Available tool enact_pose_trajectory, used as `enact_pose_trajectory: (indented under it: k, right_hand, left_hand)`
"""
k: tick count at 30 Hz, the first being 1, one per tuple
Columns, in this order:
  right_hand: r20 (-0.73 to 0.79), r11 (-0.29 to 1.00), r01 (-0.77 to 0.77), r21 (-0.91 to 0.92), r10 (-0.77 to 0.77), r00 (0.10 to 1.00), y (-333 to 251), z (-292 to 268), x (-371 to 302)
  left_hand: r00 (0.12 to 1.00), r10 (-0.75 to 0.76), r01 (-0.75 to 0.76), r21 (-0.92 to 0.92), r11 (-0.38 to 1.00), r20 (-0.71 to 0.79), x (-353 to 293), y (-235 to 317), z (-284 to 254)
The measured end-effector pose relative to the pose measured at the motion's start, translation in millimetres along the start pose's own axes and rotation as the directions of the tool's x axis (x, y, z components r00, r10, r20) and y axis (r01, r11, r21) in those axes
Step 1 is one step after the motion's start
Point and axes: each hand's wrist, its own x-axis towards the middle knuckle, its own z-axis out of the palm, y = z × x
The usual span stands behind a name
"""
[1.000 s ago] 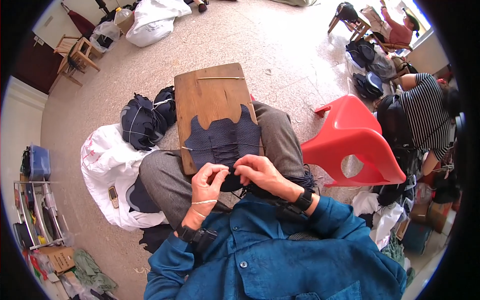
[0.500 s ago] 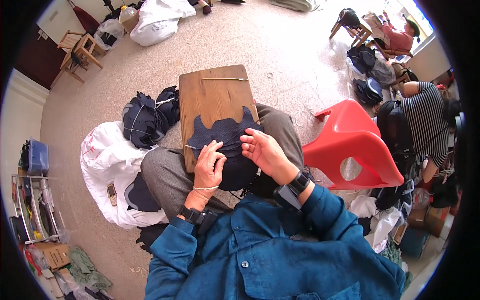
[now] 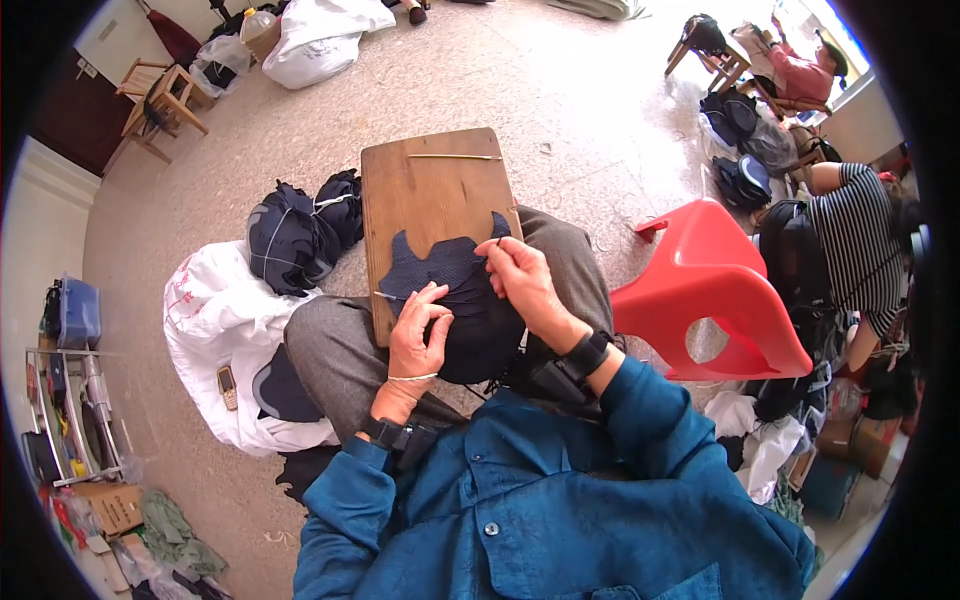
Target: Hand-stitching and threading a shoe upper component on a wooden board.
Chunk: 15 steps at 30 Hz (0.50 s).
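A brown wooden board [image 3: 432, 195] lies across my lap with a dark blue, wavy-edged fabric piece [image 3: 447, 275] on its near end. My left hand [image 3: 418, 338] rests on the fabric's left side, fingers pinched on a thin pale needle-like tool [image 3: 386, 296] that pokes out to the left. My right hand [image 3: 520, 282] is on the fabric's right side. Its thumb and forefinger pinch the fabric's upper right edge, and whether they also hold a thread I cannot tell. A thin pale stick [image 3: 455, 156] lies across the board's far end.
A red plastic stool [image 3: 712, 290] stands at my right. On my left are a white sack [image 3: 205, 320] with a phone [image 3: 227, 386] on it and tied bundles of dark fabric [image 3: 296, 235]. A person in a striped top [image 3: 850, 245] sits at far right. Wooden stools [image 3: 165, 95] stand at far left.
Both hands have moved up the fabric away from my body. The right hand now pinches its upper right edge, and the left hand sits on its left side.
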Motion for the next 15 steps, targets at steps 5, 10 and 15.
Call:
enact_pose_trajectory:
  k: [5,10,15]
  right_hand:
    - [0.125,0.972,0.141,-0.188,-0.119,0.985,-18,16,-15]
    - [0.086,0.907,0.298,-0.296,-0.286,0.954,-14,25,-19]
    - [0.162,0.822,0.386,-0.419,-0.350,0.922,-22,34,-29]
  left_hand:
    - [0.979,-0.121,0.105,-0.107,0.989,-0.161,15,8,-17]
    - [0.870,-0.491,0.394,-0.539,0.745,-0.042,27,18,-14]
    - [0.756,-0.648,0.407,-0.840,0.359,0.089,21,14,-10]
